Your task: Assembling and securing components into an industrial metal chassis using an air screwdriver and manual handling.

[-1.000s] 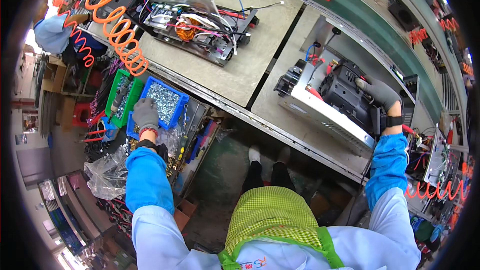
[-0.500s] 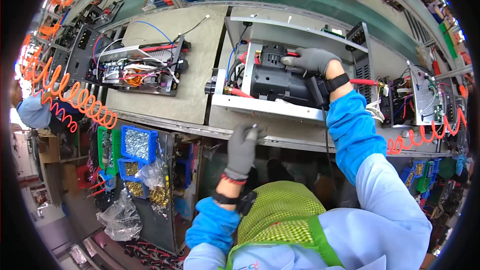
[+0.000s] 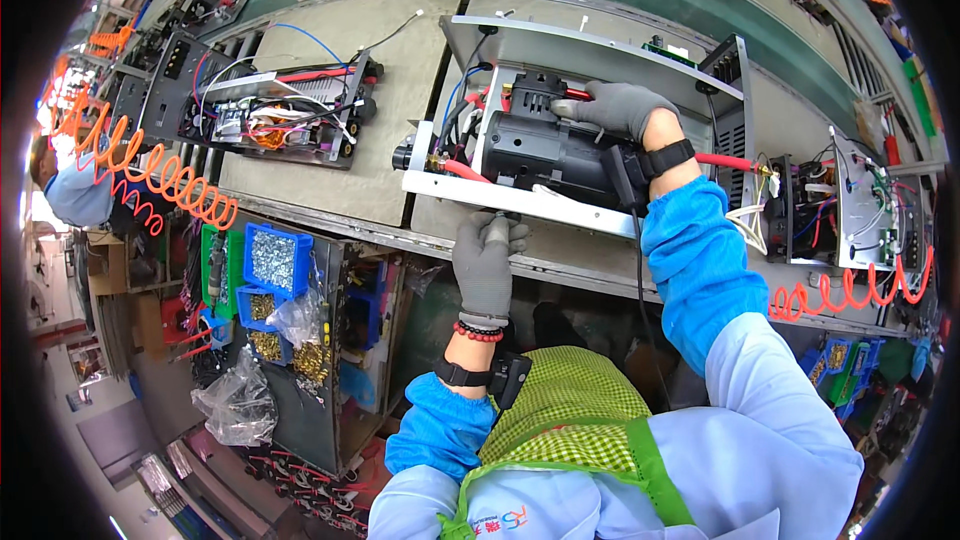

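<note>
In front of me on the bench sits an open metal chassis [image 3: 540,202] with bare silver walls. Inside it lies a black cylindrical housing [image 3: 545,152], with red cables and a blue wire at its left end. My right hand [image 3: 625,110], in a grey glove, reaches over the far side of this housing, its fingers curled on the black block on top. Just below the chassis's near wall is my left hand [image 3: 485,255], also gloved in grey. Its thumb and fingers are drawn together at the wall's lower edge; whatever they pinch is too small to name.
To the left rests another part-built unit [image 3: 285,120] with exposed wiring; a third unit [image 3: 850,200] stands at right. Orange coiled hoses [image 3: 160,175] hang at left. Below the bench edge, blue bins [image 3: 278,260] hold small metal parts. A co-worker's sleeve [image 3: 80,190] shows far left.
My left hand has risen from in front of the bench edge to the chassis's near wall. The chassis has shifted slightly left and tilted. My right hand keeps its place on the housing.
</note>
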Demonstrator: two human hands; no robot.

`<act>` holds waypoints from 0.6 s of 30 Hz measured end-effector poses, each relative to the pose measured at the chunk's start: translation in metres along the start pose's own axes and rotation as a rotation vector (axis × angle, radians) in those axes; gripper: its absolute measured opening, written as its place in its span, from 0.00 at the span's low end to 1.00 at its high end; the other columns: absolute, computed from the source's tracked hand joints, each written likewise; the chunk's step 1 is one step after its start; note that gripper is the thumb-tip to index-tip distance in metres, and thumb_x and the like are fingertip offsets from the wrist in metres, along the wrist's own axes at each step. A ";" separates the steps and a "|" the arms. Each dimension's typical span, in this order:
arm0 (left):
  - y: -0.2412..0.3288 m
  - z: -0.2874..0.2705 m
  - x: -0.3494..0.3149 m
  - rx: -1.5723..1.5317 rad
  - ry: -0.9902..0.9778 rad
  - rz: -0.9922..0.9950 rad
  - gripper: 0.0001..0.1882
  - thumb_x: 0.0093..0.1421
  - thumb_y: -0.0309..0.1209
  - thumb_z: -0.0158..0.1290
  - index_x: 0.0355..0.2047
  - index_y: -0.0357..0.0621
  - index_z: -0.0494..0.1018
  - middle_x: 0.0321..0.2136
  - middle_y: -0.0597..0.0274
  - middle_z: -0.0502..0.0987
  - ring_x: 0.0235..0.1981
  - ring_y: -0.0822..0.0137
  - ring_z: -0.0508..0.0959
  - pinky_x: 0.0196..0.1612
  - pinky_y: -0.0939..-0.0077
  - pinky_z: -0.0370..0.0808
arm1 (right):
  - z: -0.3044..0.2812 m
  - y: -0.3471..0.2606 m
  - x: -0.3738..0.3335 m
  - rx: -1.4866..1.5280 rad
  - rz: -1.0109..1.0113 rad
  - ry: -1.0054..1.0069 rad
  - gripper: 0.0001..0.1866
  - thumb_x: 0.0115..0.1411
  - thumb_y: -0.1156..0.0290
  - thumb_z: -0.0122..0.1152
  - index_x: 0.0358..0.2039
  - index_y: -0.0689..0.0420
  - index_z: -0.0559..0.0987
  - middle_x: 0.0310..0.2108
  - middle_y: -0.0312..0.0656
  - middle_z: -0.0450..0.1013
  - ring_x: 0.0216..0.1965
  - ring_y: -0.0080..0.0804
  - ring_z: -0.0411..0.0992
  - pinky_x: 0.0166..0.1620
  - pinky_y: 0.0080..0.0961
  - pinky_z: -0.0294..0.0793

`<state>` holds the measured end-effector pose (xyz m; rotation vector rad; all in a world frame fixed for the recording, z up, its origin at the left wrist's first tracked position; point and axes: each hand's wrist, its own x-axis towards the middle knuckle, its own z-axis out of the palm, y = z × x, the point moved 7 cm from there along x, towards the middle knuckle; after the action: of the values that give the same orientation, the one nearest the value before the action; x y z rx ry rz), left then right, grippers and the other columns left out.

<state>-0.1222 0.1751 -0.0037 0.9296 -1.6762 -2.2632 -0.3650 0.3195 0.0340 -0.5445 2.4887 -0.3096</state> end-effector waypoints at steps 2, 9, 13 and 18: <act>-0.002 0.003 0.001 -0.010 0.007 -0.038 0.12 0.67 0.24 0.44 0.47 0.26 0.64 0.37 0.47 0.76 0.36 0.64 0.81 0.39 0.76 0.80 | -0.003 0.004 0.002 -0.029 -0.014 0.023 0.47 0.53 0.25 0.49 0.50 0.61 0.77 0.43 0.59 0.77 0.46 0.52 0.76 0.51 0.38 0.72; -0.013 -0.002 0.002 -0.250 -0.122 -0.246 0.13 0.68 0.27 0.44 0.46 0.28 0.67 0.37 0.51 0.76 0.34 0.68 0.78 0.36 0.81 0.77 | 0.002 -0.002 0.003 -0.013 0.000 -0.055 0.50 0.53 0.25 0.49 0.50 0.65 0.76 0.43 0.60 0.76 0.45 0.52 0.76 0.50 0.38 0.72; -0.009 0.003 -0.002 -0.457 -0.240 -0.455 0.15 0.69 0.34 0.46 0.48 0.33 0.68 0.37 0.54 0.76 0.33 0.69 0.77 0.34 0.81 0.76 | 0.004 0.006 0.008 -0.004 -0.003 -0.008 0.49 0.51 0.25 0.50 0.50 0.63 0.78 0.47 0.59 0.75 0.50 0.54 0.74 0.55 0.38 0.70; -0.039 -0.005 0.007 -0.634 -0.298 -0.502 0.15 0.68 0.37 0.46 0.47 0.37 0.69 0.38 0.54 0.76 0.35 0.69 0.77 0.32 0.80 0.75 | 0.001 -0.001 0.003 -0.003 0.001 -0.037 0.49 0.52 0.25 0.49 0.50 0.64 0.78 0.49 0.60 0.74 0.52 0.53 0.73 0.55 0.38 0.69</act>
<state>-0.1159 0.1814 -0.0430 0.9466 -0.7160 -3.1037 -0.3664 0.3178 0.0323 -0.5459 2.4542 -0.2932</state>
